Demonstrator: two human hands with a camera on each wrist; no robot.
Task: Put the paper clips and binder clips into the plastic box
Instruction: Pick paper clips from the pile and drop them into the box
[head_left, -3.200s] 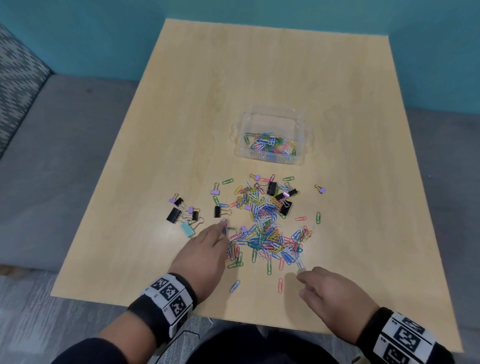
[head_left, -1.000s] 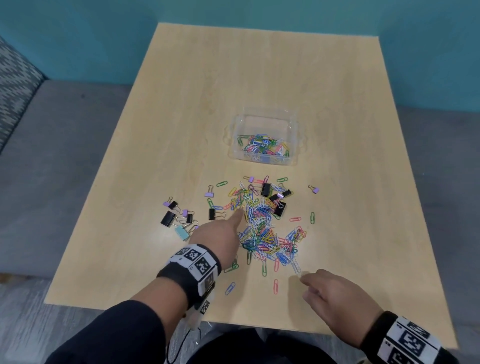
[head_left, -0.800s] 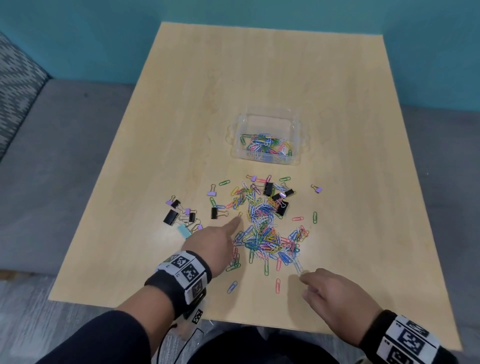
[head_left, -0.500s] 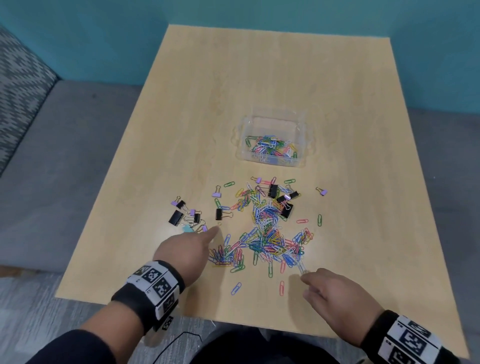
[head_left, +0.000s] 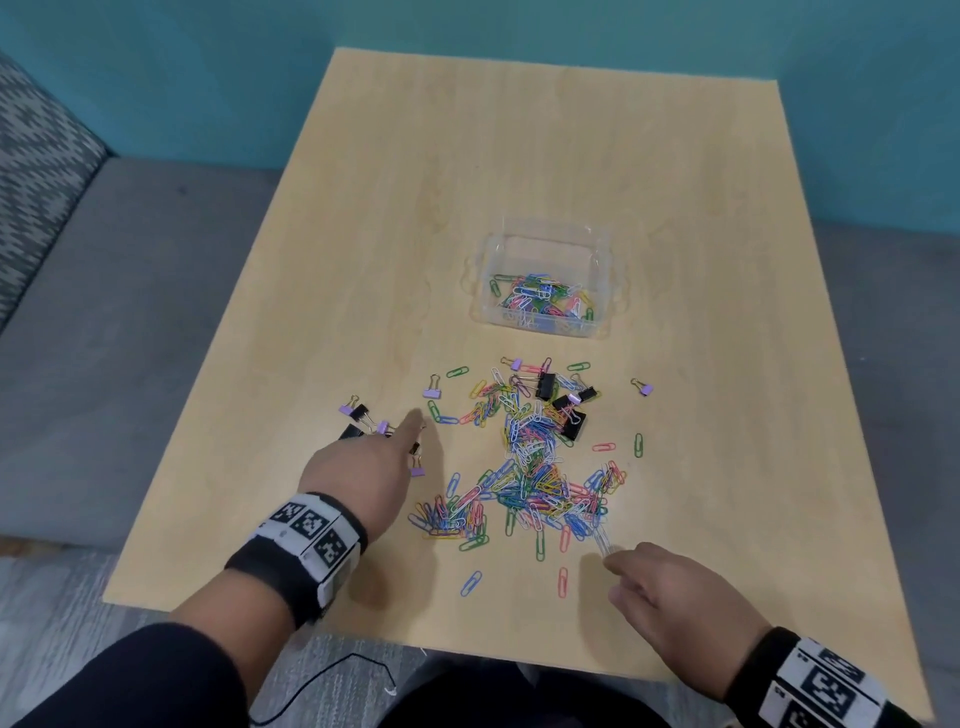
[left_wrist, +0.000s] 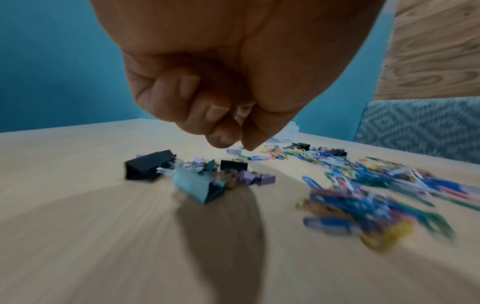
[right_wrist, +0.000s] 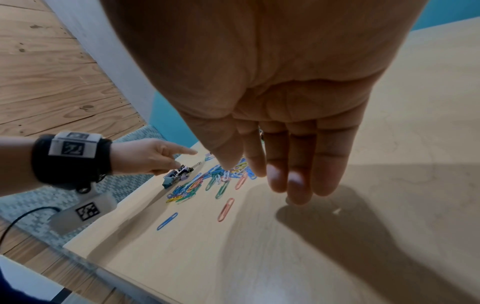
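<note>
A clear plastic box (head_left: 540, 236) stands mid-table with several coloured paper clips inside. In front of it lies a spread pile of paper clips (head_left: 535, 467) with black binder clips (head_left: 569, 421) among them. My left hand (head_left: 395, 441) hovers over a separate cluster of binder clips (head_left: 358, 413), index finger stretched out and other fingers curled, holding nothing I can see. The left wrist view shows that hand (left_wrist: 233, 139) above a black binder clip (left_wrist: 148, 166) and a light blue one (left_wrist: 197, 187). My right hand (head_left: 618, 571) rests with straight fingers at the pile's near edge (right_wrist: 259, 170).
Loose clips lie near the front edge: a blue one (head_left: 470, 583) and a red one (head_left: 562, 582). A purple binder clip (head_left: 644, 387) sits apart at the right. The wooden table (head_left: 519, 156) is bordered by a grey bench and a teal wall.
My left hand dragged a bunch of paper clips from the pile toward the near left, then moved left over the binder clip cluster. The right hand stayed put.
</note>
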